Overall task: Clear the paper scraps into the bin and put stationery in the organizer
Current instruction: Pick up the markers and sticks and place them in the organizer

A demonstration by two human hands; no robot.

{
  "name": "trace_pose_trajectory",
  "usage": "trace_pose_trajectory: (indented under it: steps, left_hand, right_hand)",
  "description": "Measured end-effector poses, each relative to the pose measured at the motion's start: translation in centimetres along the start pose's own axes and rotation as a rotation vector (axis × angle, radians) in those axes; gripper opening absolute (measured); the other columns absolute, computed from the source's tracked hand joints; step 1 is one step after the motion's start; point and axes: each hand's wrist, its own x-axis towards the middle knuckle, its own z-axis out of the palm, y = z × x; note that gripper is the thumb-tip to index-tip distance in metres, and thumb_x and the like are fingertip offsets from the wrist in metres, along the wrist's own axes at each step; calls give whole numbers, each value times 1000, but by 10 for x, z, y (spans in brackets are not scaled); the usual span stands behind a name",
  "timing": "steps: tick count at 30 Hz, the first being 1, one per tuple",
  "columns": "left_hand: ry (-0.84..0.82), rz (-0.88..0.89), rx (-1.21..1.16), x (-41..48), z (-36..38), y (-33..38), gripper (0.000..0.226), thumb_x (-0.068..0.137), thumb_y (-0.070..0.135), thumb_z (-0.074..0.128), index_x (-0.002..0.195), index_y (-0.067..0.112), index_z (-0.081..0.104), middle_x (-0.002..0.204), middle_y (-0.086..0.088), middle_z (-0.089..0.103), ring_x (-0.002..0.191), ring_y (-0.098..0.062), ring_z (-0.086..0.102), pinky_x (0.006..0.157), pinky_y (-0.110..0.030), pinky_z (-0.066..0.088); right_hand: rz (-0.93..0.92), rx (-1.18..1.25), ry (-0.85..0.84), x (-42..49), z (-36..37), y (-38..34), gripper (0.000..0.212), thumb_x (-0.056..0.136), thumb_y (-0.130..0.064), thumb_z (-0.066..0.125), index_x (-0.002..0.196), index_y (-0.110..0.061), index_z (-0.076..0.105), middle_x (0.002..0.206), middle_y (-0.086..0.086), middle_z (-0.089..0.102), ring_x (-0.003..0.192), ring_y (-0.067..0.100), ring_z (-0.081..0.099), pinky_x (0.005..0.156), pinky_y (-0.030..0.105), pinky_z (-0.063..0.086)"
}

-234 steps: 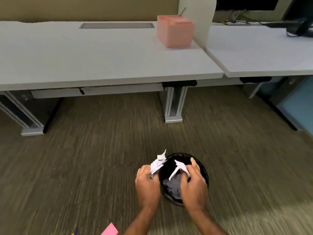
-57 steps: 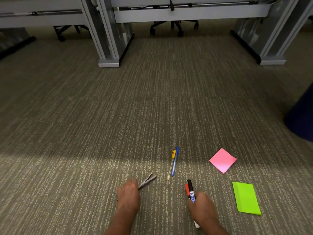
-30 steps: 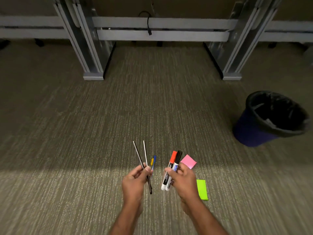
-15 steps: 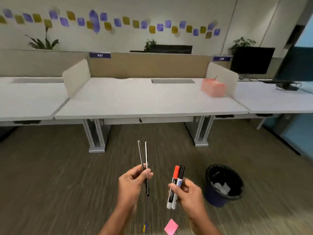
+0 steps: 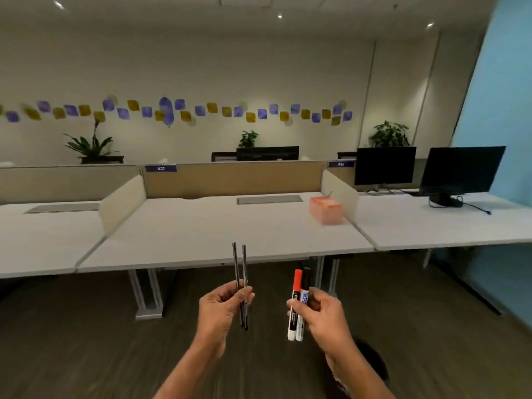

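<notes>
Left hand (image 5: 220, 308) pinches two pens (image 5: 240, 283); right hand (image 5: 322, 315) grips two markers (image 5: 298, 305), both short of the desk (image 5: 201, 234). Organizer (image 5: 326, 210) sits on the desk's right end, beside a divider (image 5: 339, 188). Bin (image 5: 371, 361) mostly hidden behind right forearm.

Open floor is lying between the person and the desk (image 5: 201, 237), and the desk's near half is sitting bare. The pink organizer (image 5: 326, 210) is standing at the far right, just beside a side divider (image 5: 341, 191) that is closing off that flank. A back panel (image 5: 236, 180) is blocking the rear.
</notes>
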Motion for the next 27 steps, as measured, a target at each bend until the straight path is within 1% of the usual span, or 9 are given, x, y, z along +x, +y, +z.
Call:
trace_pose_trajectory:
  steps: [2, 4, 6, 10, 13, 16, 19, 23, 27]
  left_hand:
    - [27, -5, -19, -3, 26, -2, 22, 79, 2, 76, 101, 6, 77, 97, -14, 78, 100, -32, 74, 97, -45, 55]
    - [66, -16, -55, -5, 50, -5, 23, 79, 1, 75, 102, 5, 76, 97, -14, 78, 100, -32, 74, 98, -46, 55]
    - [88, -10, -76, -3, 73, -6, 24, 79, 1, 75, 103, 5, 75, 97, -14, 78, 100, -31, 74, 99, -46, 54]
    - [101, 21, -79, 19, 106, 2, 24, 81, 2, 73, 106, 5, 74, 98, -12, 78, 98, -27, 75, 101, -47, 53]
    - [70, 57, -66, 43, 130, 14, 23, 83, 3, 72, 106, 7, 74, 100, -10, 78, 99, -24, 75, 101, -46, 53]
    - [28, 97, -47, 67, 155, 26, 22, 85, 6, 71, 107, 9, 74, 98, -7, 79, 97, -21, 75, 101, -45, 53]
    - [-15, 131, -21, 91, 180, 34, 22, 86, 8, 71, 108, 9, 74, 97, -8, 79, 94, -20, 76, 99, -43, 54]
    - [-30, 153, -25, 132, 213, 33, 24, 85, 7, 72, 109, 7, 74, 98, -9, 79, 96, -24, 76, 97, -42, 55]
    - [-7, 154, -31, 182, 249, 16, 22, 86, 4, 71, 107, 6, 74, 97, -12, 79, 95, -26, 76, 94, -40, 56]
  right_hand:
    - [-14, -26, -27, 10, -30, -5, 19, 85, -22, 73, 101, -28, 66, 100, -5, 73, 99, 11, 68, 90, 36, 54]
    - [-24, -16, -31, 20, -54, -11, 16, 86, -20, 72, 92, -32, 63, 97, -7, 72, 96, 7, 66, 83, 29, 52]
    - [-32, 6, -17, 34, -71, -16, 18, 86, -19, 72, 86, -33, 60, 95, -7, 71, 92, 4, 65, 78, 27, 49]
    - [-26, 23, -31, 67, -90, -28, 16, 87, -21, 71, 95, -33, 63, 100, -7, 71, 99, 7, 65, 86, 31, 49]
    - [-35, 24, -30, 93, -103, -41, 21, 87, -23, 71, 107, -28, 66, 105, -6, 72, 106, 12, 66, 97, 41, 51]
    - [-53, 33, -10, 121, -118, -58, 24, 85, -25, 72, 108, -28, 67, 107, -5, 73, 107, 14, 67, 100, 50, 50]
    - [-61, 46, 3, 150, -130, -70, 27, 84, -25, 74, 110, -27, 67, 109, -5, 73, 108, 15, 67, 102, 51, 48]
    - [-58, 56, -15, 205, -147, -72, 29, 84, -23, 74, 112, -25, 67, 109, -5, 74, 107, 16, 68, 103, 52, 48]
    - [-88, 36, -38, 273, -171, -62, 22, 86, -21, 72, 107, -25, 68, 104, -5, 76, 101, 14, 71, 100, 50, 50]
